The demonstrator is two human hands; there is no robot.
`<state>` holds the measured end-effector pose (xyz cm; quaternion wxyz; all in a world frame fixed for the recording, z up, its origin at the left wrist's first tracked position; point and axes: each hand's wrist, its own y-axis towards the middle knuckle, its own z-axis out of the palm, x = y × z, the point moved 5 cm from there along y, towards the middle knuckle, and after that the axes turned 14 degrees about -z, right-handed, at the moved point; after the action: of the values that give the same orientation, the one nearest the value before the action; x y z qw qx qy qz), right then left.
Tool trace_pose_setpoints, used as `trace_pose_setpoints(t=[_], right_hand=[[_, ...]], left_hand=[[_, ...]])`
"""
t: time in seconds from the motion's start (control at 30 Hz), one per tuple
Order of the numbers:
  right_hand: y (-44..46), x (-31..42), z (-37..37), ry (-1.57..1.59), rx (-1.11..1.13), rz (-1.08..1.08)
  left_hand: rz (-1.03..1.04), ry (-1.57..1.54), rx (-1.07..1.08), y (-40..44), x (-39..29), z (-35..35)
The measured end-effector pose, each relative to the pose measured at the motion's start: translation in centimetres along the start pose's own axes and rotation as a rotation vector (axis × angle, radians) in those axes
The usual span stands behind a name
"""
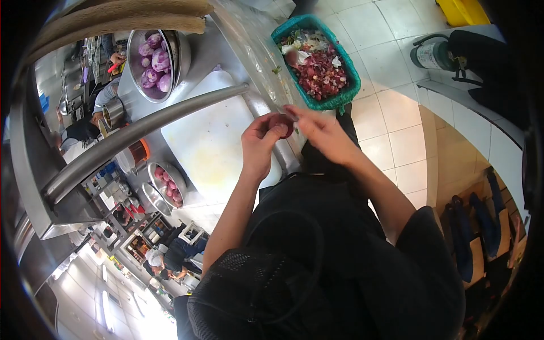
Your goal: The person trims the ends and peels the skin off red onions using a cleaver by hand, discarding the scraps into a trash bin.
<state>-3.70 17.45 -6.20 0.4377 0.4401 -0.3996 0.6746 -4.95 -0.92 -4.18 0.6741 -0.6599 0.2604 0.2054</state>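
My left hand point(260, 140) is closed around a red onion point(279, 126), dark and round, over the edge of the counter. Close against the onion is my right hand point(323, 133), its fingers curled and smeared by motion; a small dark piece shows at its fingertips, too blurred to name. Beyond both hands, a green-lined bin point(352, 90) holds a heap of red onion skins and scraps. A white cutting board point(218, 113) lies to the left of my hands.
A steel bowl point(133, 79) of peeled purple onions stands at the upper left. Another bowl point(180, 180) holds unpeeled red onions. A metal rail point(147, 133) crosses above the board. A fire extinguisher point(433, 55) is at right. Other people work in the background.
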Motion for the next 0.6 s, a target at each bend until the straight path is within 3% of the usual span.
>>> trace_pose_setpoints(t=[0.03, 0.07, 0.17, 0.23, 0.27, 0.33, 0.5, 0.6], right_hand=[[0.5, -1.0, -0.6, 0.265, -0.109, 0.012], [0.7, -2.2, -1.7, 0.216, -0.117, 0.14], [1.0, -3.2, -3.0, 0.285, -0.018, 0.241], [1.1, -2.4, -2.3, 0.138, -0.094, 0.001], [0.7, -2.3, -1.8, 0.137, -0.098, 0.001], [-0.3, -0.4, -1.0, -0.2, -0.105, -0.217], [-1.4, 3.4, 0.4, -0.442, 0.178, 0.012], [-1.5, 3.1, 0.8, -0.568, 0.144, -0.071]], left_hand=[[0.013, -0.039, 0.0, -0.2, -0.1, 0.6], [0.026, -0.079, -0.001, -0.4, -0.1, 0.8], [0.001, -0.097, 0.025, -0.3, -0.1, 0.8], [-0.039, -0.135, 0.038, -0.5, -0.6, 1.2], [-0.057, -0.177, 0.031, -0.7, -0.8, 1.3], [-0.073, -0.217, 0.022, -0.5, -1.0, 1.4], [0.118, -0.157, 0.086, 0.2, 0.0, 0.9], [0.141, -0.15, 0.12, 0.1, 0.1, 0.7]])
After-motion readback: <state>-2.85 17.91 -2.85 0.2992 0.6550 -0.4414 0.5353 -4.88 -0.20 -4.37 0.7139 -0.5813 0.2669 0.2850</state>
